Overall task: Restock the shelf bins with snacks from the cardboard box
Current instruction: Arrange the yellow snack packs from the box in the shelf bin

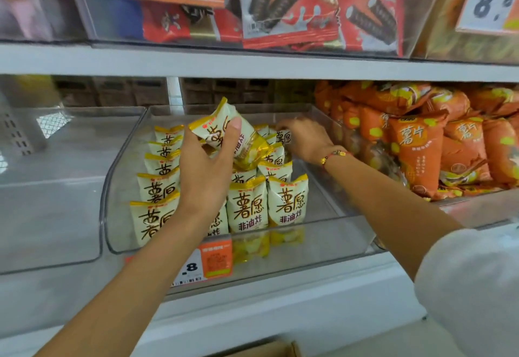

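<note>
Yellow-white snack packet (224,129) gripped in left hand (207,165) above clear bin (351,227), right hand (303,140) pinching a rear packet (283,137)

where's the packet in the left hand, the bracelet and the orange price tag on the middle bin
packet in the left hand (222,129), head view, on its white front
bracelet (335,155), head view, on its gold charm
orange price tag (217,259), head view, on its orange panel

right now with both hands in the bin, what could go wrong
1. The left hand holds a tilted yellow packet above the standing rows; lowering it carelessly may topple those upright packets.
2. The right hand reaches a back packet close to the clear bin wall; the wrist could knock the piled orange packets next door.
</note>
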Tool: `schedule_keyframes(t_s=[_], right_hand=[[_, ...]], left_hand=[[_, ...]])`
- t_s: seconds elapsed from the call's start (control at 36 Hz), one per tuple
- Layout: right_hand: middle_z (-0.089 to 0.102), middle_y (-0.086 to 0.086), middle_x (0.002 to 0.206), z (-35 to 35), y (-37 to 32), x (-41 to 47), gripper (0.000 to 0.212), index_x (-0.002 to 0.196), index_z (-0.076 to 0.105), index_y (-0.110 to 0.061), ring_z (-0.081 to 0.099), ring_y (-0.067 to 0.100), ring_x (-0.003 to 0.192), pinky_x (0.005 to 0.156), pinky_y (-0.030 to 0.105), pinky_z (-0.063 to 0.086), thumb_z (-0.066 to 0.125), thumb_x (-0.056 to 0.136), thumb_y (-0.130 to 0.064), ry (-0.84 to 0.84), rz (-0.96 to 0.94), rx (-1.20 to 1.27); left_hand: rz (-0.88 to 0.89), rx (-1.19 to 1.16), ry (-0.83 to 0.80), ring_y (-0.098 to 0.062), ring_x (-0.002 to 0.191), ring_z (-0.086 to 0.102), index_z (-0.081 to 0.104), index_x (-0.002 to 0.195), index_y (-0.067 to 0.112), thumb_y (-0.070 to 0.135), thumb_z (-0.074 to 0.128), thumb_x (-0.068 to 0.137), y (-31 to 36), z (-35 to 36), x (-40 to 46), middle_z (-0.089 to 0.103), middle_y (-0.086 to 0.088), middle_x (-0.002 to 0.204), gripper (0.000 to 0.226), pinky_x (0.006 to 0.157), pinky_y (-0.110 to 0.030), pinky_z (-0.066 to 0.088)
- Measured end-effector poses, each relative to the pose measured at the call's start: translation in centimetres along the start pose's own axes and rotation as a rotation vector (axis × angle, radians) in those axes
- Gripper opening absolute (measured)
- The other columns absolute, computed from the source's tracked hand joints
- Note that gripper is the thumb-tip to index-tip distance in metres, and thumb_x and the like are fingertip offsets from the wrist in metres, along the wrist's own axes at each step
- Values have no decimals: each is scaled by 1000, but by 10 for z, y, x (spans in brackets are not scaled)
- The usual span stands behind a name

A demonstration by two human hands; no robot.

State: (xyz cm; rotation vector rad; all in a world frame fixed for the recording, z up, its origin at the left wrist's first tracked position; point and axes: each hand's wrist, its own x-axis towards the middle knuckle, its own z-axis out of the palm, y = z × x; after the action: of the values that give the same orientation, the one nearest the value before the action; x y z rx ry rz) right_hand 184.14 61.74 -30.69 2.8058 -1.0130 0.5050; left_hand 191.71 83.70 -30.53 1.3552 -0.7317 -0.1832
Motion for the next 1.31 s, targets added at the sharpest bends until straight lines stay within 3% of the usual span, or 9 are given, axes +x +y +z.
schedule_keyframes(t_s=[0.17,0.31,0.39,0.47,0.58,0.69,0.81,0.94,1.31], right_hand=[[55,12,131,-4,-1,-5,63,138,43,-22,53,31,120,89,40,50,69,82,-13,4,47,63],[61,11,114,-29,-20,-37,45,121,56,-8,58,20,104,73,18,46,46,82,10,120,238,782],[59,6,119,-60,-34,-80,48,122,54,-13,54,7,100,81,14,45,63,80,9,92,111,982],[56,-3,122,-80,-48,-114,68,128,49,-18,50,3,110,91,12,42,83,69,-15,48,-78,894],[63,-4,114,-88,-55,-129,74,126,51,-21,58,17,108,84,41,52,66,61,-55,253,-55,762],[65,-1,110,-95,-41,-131,59,125,48,-23,60,19,103,78,43,52,71,75,-42,401,30,495],[63,6,113,-96,-35,-125,61,131,35,-17,60,28,105,70,35,43,70,84,-34,268,123,240],[57,15,120,-85,-40,-97,56,127,35,-10,54,40,113,82,41,43,67,86,-31,61,227,169],[44,13,143,-18,-29,-20,80,148,25,-22,43,34,131,103,38,40,70,83,-32,-119,416,337]], left_hand=[[7,-3,-12,-7,98,66,59,112,18,45,63,85,6,1,-4,70,6,103,39,90,-38,55],[-16,-39,-66,-4,96,66,59,112,19,37,70,83,16,-2,-10,69,9,102,37,90,-32,54],[-17,-43,-59,-2,93,66,61,111,20,36,76,77,24,0,-13,70,10,97,41,87,-28,55],[-7,-59,-62,-3,89,67,63,108,23,38,81,71,37,10,-17,71,10,94,44,79,-24,56],[65,-5,-173,-2,90,66,63,102,29,45,83,66,51,26,-21,71,12,94,45,79,-25,55],[253,369,-389,1,119,49,46,134,34,70,64,68,43,15,-18,56,16,129,77,99,-23,41],[394,993,-599,-7,143,18,15,151,35,61,40,91,13,-17,-19,19,14,157,70,115,-28,14],[225,1036,-727,-12,144,17,24,147,45,66,25,88,5,-27,-14,16,17,157,63,116,-39,14],[290,933,-636,-7,136,33,41,140,42,60,39,92,-2,-27,-13,33,18,150,51,106,-25,26]])
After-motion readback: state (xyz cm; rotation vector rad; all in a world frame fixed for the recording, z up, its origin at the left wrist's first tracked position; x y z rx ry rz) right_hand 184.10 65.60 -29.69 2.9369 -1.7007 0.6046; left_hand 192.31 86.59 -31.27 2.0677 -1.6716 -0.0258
